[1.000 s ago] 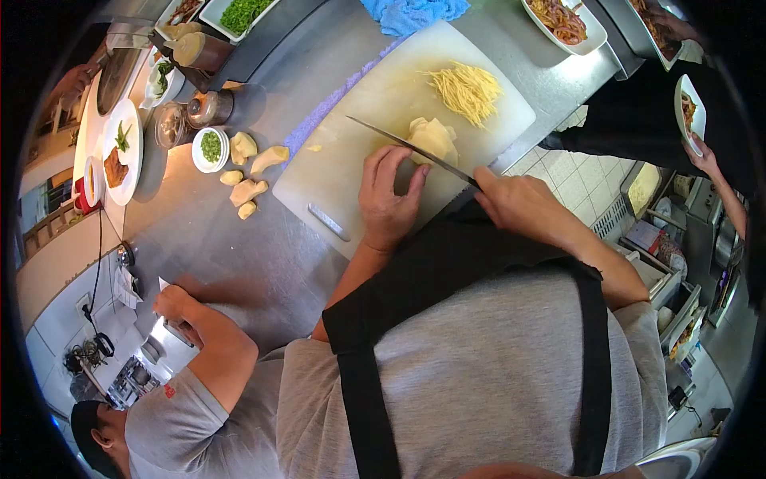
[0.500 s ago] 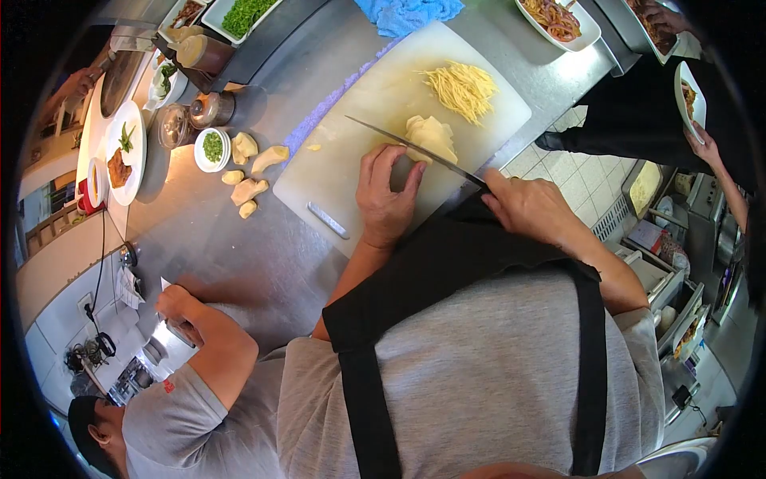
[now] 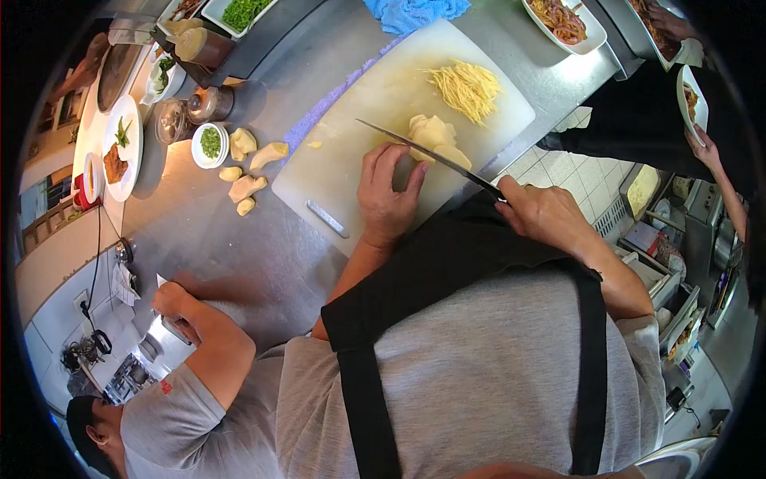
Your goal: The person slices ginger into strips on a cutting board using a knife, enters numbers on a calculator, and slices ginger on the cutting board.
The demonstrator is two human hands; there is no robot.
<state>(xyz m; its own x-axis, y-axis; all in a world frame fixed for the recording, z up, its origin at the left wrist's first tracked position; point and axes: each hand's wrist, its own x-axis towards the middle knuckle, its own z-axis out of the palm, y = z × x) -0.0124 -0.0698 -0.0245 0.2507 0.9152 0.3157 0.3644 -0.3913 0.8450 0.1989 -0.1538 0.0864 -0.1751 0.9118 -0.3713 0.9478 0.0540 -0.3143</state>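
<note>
On the white cutting board (image 3: 319, 184) lies a small pile of thin pale-yellow slices (image 3: 433, 133), with a heap of fine yellow shreds (image 3: 465, 92) beyond it. My right hand (image 3: 544, 214) is closed round the dark handle of a knife (image 3: 415, 146), whose blade crosses the near side of the slices. My left hand (image 3: 386, 191) is curled on the board, its fingertips pinching a pale piece against the blade; the piece is mostly hidden. Several peeled pale-yellow pieces (image 3: 246, 188) sit on the metal table left of the board.
A small bowl of chopped greens (image 3: 210, 144) and jars (image 3: 209, 105) stand at the left. A blue cloth (image 3: 415, 12) and a dish of sliced food (image 3: 565, 28) lie beyond the board. One person works at lower left; another holds a dish (image 3: 691, 100) at right.
My right hand has drawn the knife back toward the right. More slices now lie spread at the near side of the pile. My left hand has barely moved.
</note>
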